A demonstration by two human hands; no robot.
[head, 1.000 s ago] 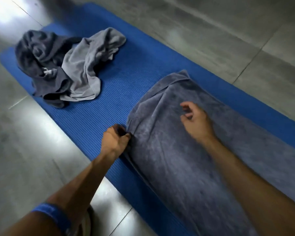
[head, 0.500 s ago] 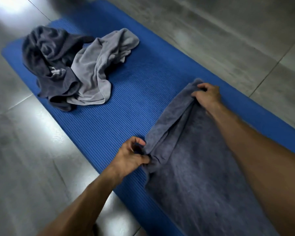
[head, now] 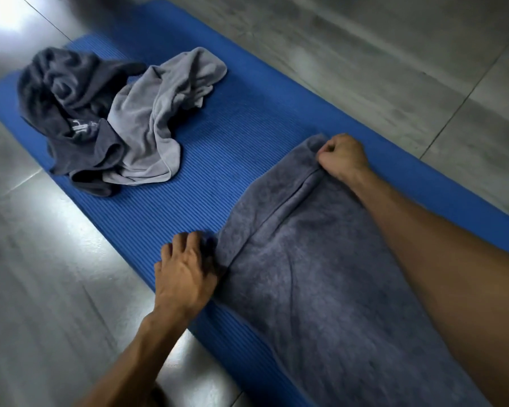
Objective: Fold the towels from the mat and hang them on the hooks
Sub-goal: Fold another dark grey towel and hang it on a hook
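On the far left of the blue mat, two crumpled towels lie heaped together and touching: a dark grey towel with a small white tag showing, and to its right a light grey towel that partly overlaps it. Neither has a clear long axis, being bunched. The mat itself runs as a long strip from the far left toward the near right over a grey tiled floor. Right of the heap, across a bare stretch of mat, lies a third towel, a blue-grey towel, spread mostly flat with its long axis running from the far end at the middle of the mat toward the near right, where it leaves the frame. Its far-left edge is turned over into a narrow folded band along the end. That makes three towels in all. The left hand sits at the near-left corner of that folded band, fingers bent down at the towel's edge, apparently gripping it, though the hold itself is hidden. The right hand is at the far corner of the band, fingers curled tight and pinching the cloth there.
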